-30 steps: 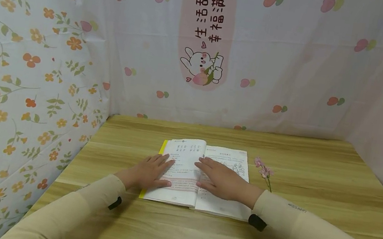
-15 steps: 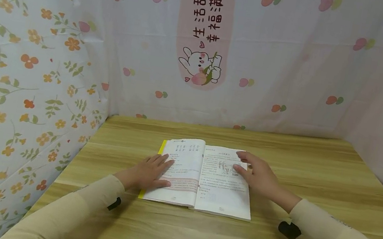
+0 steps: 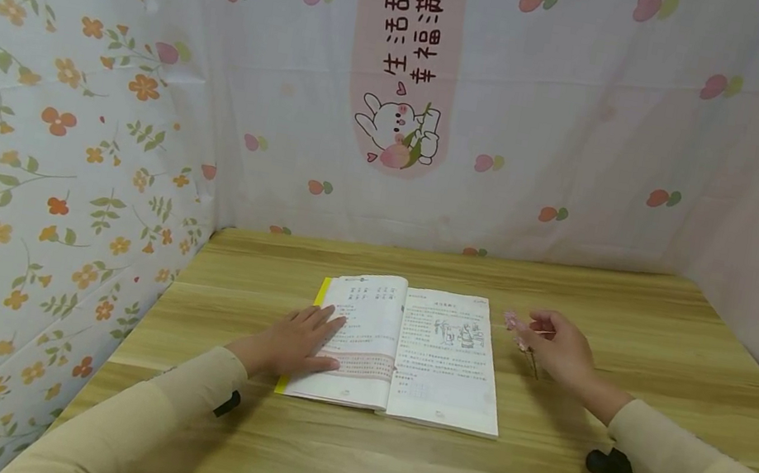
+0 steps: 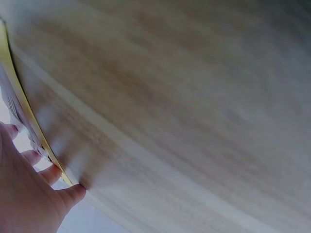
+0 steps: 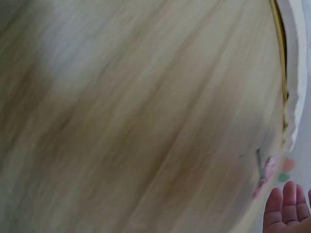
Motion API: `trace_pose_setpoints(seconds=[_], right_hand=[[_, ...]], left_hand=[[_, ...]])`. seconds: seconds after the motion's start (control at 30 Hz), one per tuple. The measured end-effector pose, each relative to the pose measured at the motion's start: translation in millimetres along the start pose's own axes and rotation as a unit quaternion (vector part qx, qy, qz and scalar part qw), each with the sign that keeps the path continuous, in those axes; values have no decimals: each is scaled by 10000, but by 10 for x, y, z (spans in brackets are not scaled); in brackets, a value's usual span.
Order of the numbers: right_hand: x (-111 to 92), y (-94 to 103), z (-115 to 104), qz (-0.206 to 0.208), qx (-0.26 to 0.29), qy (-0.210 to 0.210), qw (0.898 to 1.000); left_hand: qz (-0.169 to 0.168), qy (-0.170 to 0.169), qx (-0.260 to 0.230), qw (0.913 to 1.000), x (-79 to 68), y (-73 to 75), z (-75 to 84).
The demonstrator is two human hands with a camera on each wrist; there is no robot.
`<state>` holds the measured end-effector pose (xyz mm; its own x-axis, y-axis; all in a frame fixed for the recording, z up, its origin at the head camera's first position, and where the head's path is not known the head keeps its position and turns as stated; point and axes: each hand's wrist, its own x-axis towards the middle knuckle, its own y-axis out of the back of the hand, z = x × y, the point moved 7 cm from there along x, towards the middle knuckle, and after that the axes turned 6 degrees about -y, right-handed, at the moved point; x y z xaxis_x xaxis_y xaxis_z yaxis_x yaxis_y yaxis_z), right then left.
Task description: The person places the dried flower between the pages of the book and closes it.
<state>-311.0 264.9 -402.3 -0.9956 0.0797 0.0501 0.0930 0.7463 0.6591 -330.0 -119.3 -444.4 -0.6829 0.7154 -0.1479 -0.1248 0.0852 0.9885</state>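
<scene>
An open book [image 3: 446, 377] with printed pages and a yellow cover edge lies on the wooden table. My left hand [image 3: 292, 342] rests flat on its left page, fingers spread; the left wrist view has those fingers along the yellow cover edge [image 4: 30, 114]. To the right of the book lies a small pink flower sprig [image 3: 512, 322] with a thin green stem. Over it hovers my right hand [image 3: 563, 353], fingers loosely bent. In the right wrist view the fingers [image 5: 289, 204] appear apart from the sprig [image 5: 265, 175], with nothing held.
The wooden table [image 3: 325, 470] extends around the book on all sides. A white patterned cloth [image 3: 555, 132] hangs behind it, and a floral cloth [image 3: 58, 174] hangs along the left. A dark wrist device [image 3: 609, 467] sits under the right sleeve.
My right hand has moved rightward, off the book's right page, past its outer edge and over to the flower sprig. The left hand has stayed on the left page.
</scene>
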Motion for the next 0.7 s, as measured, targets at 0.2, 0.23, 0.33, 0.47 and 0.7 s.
trace_pose_setpoints(seconds=[0.2,0.23,0.33,0.47,0.7], right_hand=[[58,15,186,-232,-41,-277,9993],[66,14,218,-270,-46,-341,9990],[100,3,297,-299,-28,-530,9981],[141,-15,358,-318,-140,-606,9976],[177,-50,363,-390,-428,-434,9974]], left_hand=[[-53,22,50,10000,-4,-7,-8],[-67,37,46,10000,-5,-5,-7],[-94,74,37,9999,-7,3,-2],[-114,70,34,9999,-9,15,10],[-56,4,40,10000,-19,23,26]])
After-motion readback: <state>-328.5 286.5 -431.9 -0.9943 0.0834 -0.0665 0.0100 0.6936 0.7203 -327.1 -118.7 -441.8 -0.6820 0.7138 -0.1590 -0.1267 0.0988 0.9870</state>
